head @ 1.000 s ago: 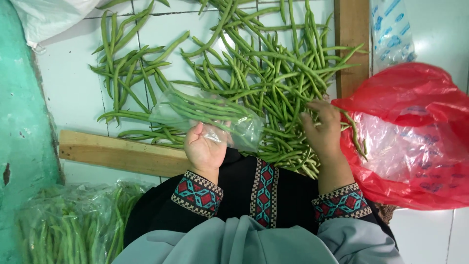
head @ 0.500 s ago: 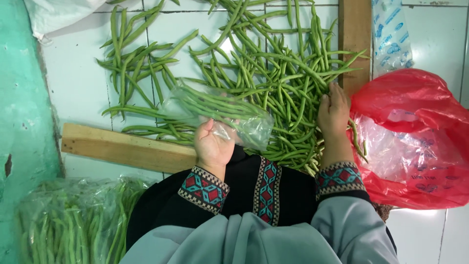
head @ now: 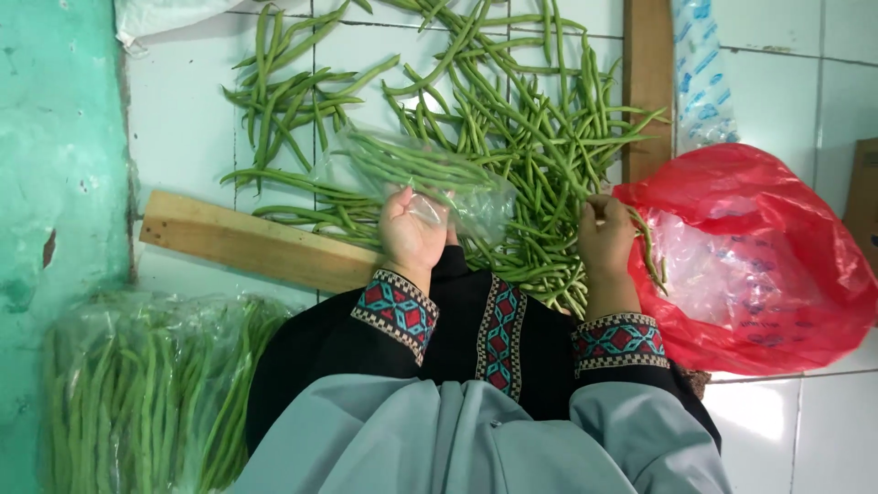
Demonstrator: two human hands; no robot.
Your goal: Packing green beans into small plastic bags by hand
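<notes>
Slender green beans (head: 540, 137), crinkly clear bag (head: 430, 169)

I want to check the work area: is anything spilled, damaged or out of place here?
Nothing looks damaged. The loose beans lie scattered on the tiled floor, more a spread pile than a spill. The left hand holds a clear bag partly filled with beans; the right hand rests on the pile.

A clear plastic bag part-filled with green beans (head: 416, 169) lies at centre frame, gripped by the left hand (head: 412, 233), a crumpled red plastic bag (head: 777, 265) sits at right, a clear bean-packed bag (head: 146, 393) at lower left, a blue-printed clear wrapper (head: 702, 73) at upper right, and a white bag (head: 169, 14) at the top left edge.
</notes>
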